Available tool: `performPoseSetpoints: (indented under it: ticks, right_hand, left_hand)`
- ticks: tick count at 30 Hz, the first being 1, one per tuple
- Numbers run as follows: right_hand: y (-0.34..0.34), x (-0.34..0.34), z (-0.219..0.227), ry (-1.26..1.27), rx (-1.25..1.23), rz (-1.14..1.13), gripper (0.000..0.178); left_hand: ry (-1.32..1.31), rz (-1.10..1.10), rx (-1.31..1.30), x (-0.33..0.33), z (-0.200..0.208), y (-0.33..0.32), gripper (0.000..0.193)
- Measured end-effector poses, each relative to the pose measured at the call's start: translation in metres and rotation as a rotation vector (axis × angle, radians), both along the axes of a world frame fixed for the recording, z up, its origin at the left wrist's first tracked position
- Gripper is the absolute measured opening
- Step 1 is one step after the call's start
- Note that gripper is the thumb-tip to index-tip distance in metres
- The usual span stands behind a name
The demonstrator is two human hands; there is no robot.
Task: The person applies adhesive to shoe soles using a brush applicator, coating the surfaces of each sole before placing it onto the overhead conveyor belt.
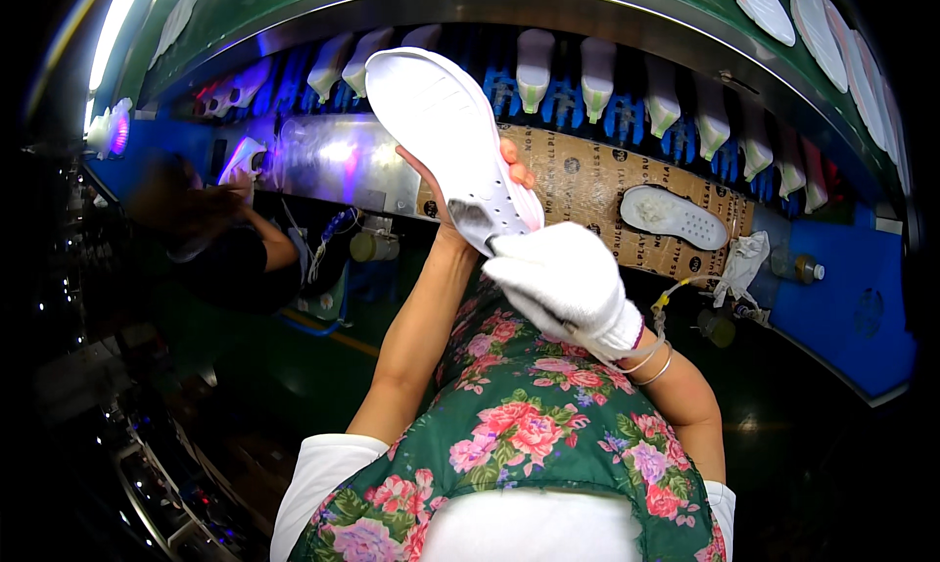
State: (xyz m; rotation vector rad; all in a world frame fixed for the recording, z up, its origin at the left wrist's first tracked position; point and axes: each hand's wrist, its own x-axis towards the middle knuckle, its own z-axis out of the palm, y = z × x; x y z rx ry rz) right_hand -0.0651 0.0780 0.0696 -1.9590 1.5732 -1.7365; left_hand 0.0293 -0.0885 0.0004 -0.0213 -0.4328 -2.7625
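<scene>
My bare left hand (436,195) grips a white shoe sole (431,112) from beneath. Its fingertips curl over the right edge, and the thumb lies along the left one. The sole is tilted, with its broad end up and away from me. Small holes dot its narrower end, where a grey patch also shows. My right hand (563,278), in a white knit glove, is closed at that lower end. A small dark tip shows between the glove and the sole; the glove hides what it belongs to.
Another white sole (674,217) with whitish material on it lies on the cardboard (578,185). Beside it are a crumpled white cloth (744,266) and a bottle (798,266). Shoe-shaped pieces (597,77) hang in a row behind blue holders. A co-worker (230,214) works at left.
</scene>
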Motion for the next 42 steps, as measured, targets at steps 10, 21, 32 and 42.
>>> performPoseSetpoints:
  ticks: [10,21,32,42]
  right_hand:
    - [0.003,-0.002,-0.005,-0.002,0.051,0.012,0.028]
    - [0.008,-0.004,-0.005,0.126,0.062,-0.037,0.035]
    - [0.014,-0.014,0.003,0.086,0.13,0.079,0.035]
    - [0.016,-0.026,0.012,-0.07,0.238,0.099,0.026]
  left_hand:
    - [-0.065,0.003,-0.023,-0.005,-0.006,-0.015,0.115]
    - [-0.241,-0.149,-0.166,-0.022,0.017,-0.026,0.119]
    - [-0.457,-0.52,-0.322,-0.033,0.021,-0.034,0.098]
    - [-0.79,-0.739,-0.984,-0.049,0.046,-0.028,0.096]
